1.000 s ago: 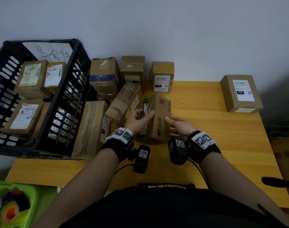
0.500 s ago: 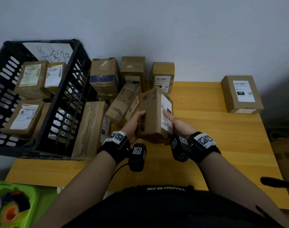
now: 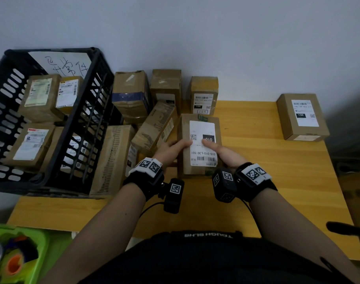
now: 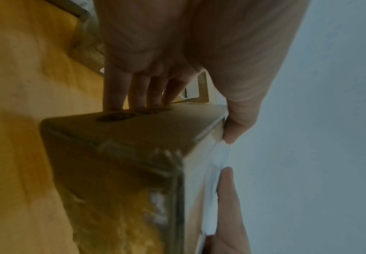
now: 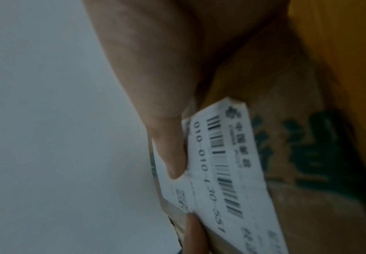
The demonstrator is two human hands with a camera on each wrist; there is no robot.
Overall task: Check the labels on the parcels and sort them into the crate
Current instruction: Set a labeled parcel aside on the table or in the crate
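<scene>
Both hands hold a brown cardboard parcel [image 3: 199, 167] just above the wooden table, its white label [image 3: 202, 130] facing up. My left hand [image 3: 174, 149] grips the parcel's left side, thumb on the label's edge. My right hand [image 3: 222, 153] grips the right side, thumb on the label. In the left wrist view my fingers [image 4: 134, 91] lie along the parcel's [image 4: 123, 146] far face. The right wrist view shows the label [image 5: 221, 163] with a barcode under my thumb [image 5: 168, 146]. The black crate [image 3: 80, 128] stands to the left, with several labelled parcels [image 3: 39, 95] in it.
Several unsorted parcels [image 3: 132, 95] are piled between the crate and the wall. A long box [image 3: 113, 158] leans on the crate's side. One labelled box [image 3: 302, 117] sits alone at the table's [image 3: 277, 181] far right. A green bin [image 3: 17, 255] is below, at the lower left.
The parcel has been turned in both hands, from standing on edge to lying with its label face up. Both thumbs now rest on the label.
</scene>
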